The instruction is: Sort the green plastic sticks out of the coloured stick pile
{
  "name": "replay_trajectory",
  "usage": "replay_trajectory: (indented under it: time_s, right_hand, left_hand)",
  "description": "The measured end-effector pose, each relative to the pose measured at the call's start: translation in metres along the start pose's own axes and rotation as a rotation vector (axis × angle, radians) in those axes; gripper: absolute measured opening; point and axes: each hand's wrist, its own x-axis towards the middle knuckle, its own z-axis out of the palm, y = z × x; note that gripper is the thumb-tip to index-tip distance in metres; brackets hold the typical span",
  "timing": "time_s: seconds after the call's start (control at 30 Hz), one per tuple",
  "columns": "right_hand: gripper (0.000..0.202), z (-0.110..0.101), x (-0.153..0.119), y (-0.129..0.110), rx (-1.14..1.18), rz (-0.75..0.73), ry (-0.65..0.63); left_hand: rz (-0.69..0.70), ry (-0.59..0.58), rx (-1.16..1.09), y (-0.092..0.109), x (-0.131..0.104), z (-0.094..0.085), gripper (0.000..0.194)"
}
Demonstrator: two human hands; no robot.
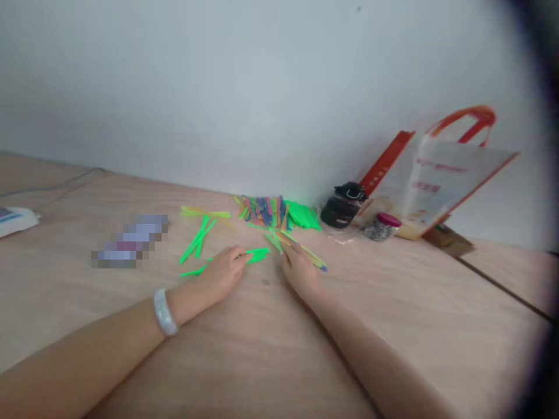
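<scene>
My left hand [225,272], below a pale bangle [165,312], is closed around a small bunch of bright green strips [259,255]. Their ends stick out on both sides of it, low over the table. To the right, my right hand [302,272] has its fingers closed on a few thin coloured strips [276,241], light green, orange and yellow; its fingertips are partly hidden. Behind the hands lie a heap of mixed-colour strips [264,210] and a pile of green strips [303,215]. Crossed green strips [201,237] and yellow strips [204,213] lie farther left.
A black bottle [339,209], a jar with a pink lid [382,227] and a white bag with red handles [449,180] stand at the back right by the wall. A blurred-out flat object [133,240] lies on the left, with a white device [17,221] at the edge.
</scene>
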Motion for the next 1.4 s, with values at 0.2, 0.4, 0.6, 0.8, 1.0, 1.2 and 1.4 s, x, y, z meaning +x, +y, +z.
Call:
replay_trajectory:
  time_s: [0.2, 0.4, 0.6, 0.8, 1.0, 1.2, 1.4]
  right_hand:
    - [0.031, 0.006, -0.001, -0.004, -0.321, -0.098, -0.114]
    - [0.028, 0.005, 0.001, -0.001, -0.364, -0.118, -0.072]
    - [0.03, 0.003, -0.001, -0.008, -0.304, -0.168, -0.073]
    - [0.032, 0.007, 0.001, -0.003, -0.338, -0.103, -0.103]
    - [0.028, 0.004, 0.0, -0.004, -0.337, -0.092, -0.098]
    - [0.031, 0.001, -0.006, -0.01, -0.297, -0.169, -0.049]
    - [0.031, 0.004, -0.007, -0.01, -0.28, -0.188, -0.049]
  left_hand:
    - [-0.018, 0.008, 0.043, -0.01, -0.001, 0.016, 0.034]
    - [-0.035, -0.035, 0.057, -0.02, 0.005, 0.018, 0.029]
    - [-0.044, -0.009, 0.035, -0.02, 0.005, 0.018, 0.032]
    - [-0.038, -0.015, 0.036, -0.021, 0.004, 0.018, 0.029]
    - [-0.032, -0.008, 0.036, -0.019, 0.004, 0.015, 0.028]
    - [-0.254, 0.082, 0.263, -0.039, 0.008, -0.005, 0.029]
    - [-0.47, -0.017, 0.407, -0.076, 0.007, -0.017, 0.036]
